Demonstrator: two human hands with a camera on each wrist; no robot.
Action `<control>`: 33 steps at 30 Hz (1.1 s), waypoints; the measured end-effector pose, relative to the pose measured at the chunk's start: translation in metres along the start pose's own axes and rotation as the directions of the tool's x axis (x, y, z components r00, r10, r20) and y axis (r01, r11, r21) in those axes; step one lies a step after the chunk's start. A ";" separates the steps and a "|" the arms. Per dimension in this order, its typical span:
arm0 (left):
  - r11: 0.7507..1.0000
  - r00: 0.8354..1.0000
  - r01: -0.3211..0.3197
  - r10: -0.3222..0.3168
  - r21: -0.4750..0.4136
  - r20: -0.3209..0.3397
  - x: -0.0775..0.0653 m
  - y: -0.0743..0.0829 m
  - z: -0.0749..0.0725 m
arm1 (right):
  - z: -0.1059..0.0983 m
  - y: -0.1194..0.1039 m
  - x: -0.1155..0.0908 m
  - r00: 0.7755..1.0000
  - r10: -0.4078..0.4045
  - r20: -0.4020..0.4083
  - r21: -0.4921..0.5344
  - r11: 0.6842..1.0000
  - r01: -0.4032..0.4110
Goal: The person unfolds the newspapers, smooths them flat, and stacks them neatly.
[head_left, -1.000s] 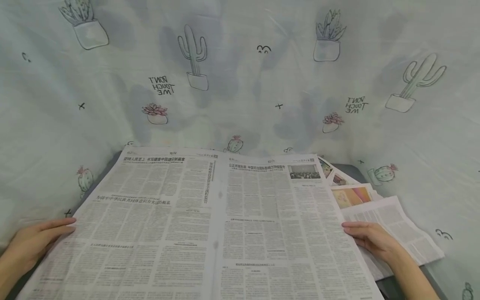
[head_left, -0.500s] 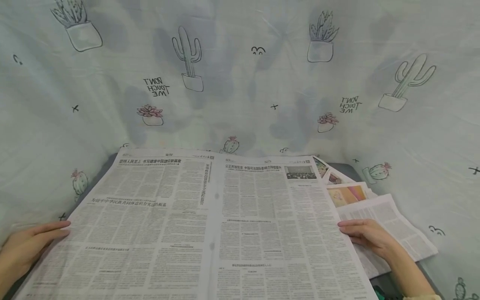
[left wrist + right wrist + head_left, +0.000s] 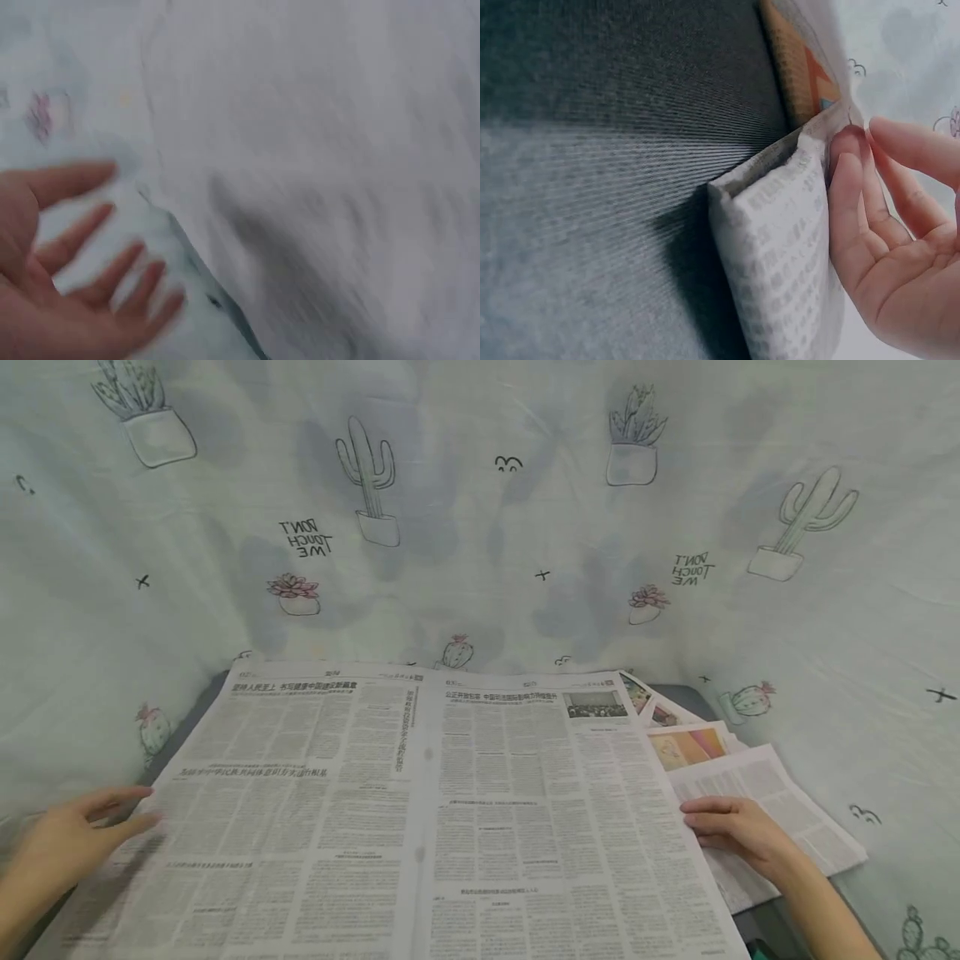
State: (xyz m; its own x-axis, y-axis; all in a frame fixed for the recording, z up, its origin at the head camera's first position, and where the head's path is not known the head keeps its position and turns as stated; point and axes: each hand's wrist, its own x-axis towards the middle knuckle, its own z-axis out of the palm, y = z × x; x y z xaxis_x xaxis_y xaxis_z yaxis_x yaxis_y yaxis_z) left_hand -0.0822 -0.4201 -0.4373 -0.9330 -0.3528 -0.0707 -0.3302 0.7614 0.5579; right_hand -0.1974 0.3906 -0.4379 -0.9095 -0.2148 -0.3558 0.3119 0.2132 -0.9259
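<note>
Note newspaper (image 3: 360, 802) spread open across the grey surface (image 3: 615, 240). Expect light, limp, easily torn handling — best taken by both side edges, gently. At the surface's left, see left hand (image 3: 71, 839) with fingers parted, gripping nothing; at its right, see right hand (image 3: 742, 835) pinching the newspaper's edge — narrow grip.

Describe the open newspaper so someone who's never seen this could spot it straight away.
Find the cactus-print cloth, then look below it, between the left hand and right hand. There lies the open newspaper. Unlike the overlapping papers at its right, it is a two-page spread with one small dark photo, upper right.
</note>
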 end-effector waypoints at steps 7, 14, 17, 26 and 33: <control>0.889 0.890 -0.401 0.435 -0.220 0.136 -0.007 0.073 0.023 | -0.004 0.001 -0.016 0.998 -0.016 -0.055 -0.027 1.000 0.015; 0.813 0.789 -0.547 0.580 -0.200 0.202 -0.003 0.110 0.060 | -0.009 0.006 -0.036 0.983 0.015 -0.186 -0.029 0.999 -0.021; 0.786 0.757 -0.593 0.618 -0.176 0.211 0.000 0.115 0.071 | -0.017 0.010 -0.045 0.970 0.037 -0.239 0.034 0.999 -0.029; 0.785 0.739 -0.609 0.615 -0.117 0.277 0.012 0.109 0.087 | -0.058 0.032 -0.074 0.945 0.157 -0.288 0.156 0.981 -0.116; 0.783 0.728 -0.605 0.617 -0.143 0.299 0.014 0.102 0.090 | -0.080 0.051 -0.087 0.951 0.172 -0.257 0.220 0.969 -0.115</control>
State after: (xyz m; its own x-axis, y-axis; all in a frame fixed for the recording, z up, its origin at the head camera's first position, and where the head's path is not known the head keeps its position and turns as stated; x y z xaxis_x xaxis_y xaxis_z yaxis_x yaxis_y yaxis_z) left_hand -0.1417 -0.2982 -0.4553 -0.9254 0.3762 0.0454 0.3269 0.7319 0.5978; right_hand -0.1241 0.4969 -0.4443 -0.8821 0.0770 -0.4648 0.4675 0.0211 -0.8837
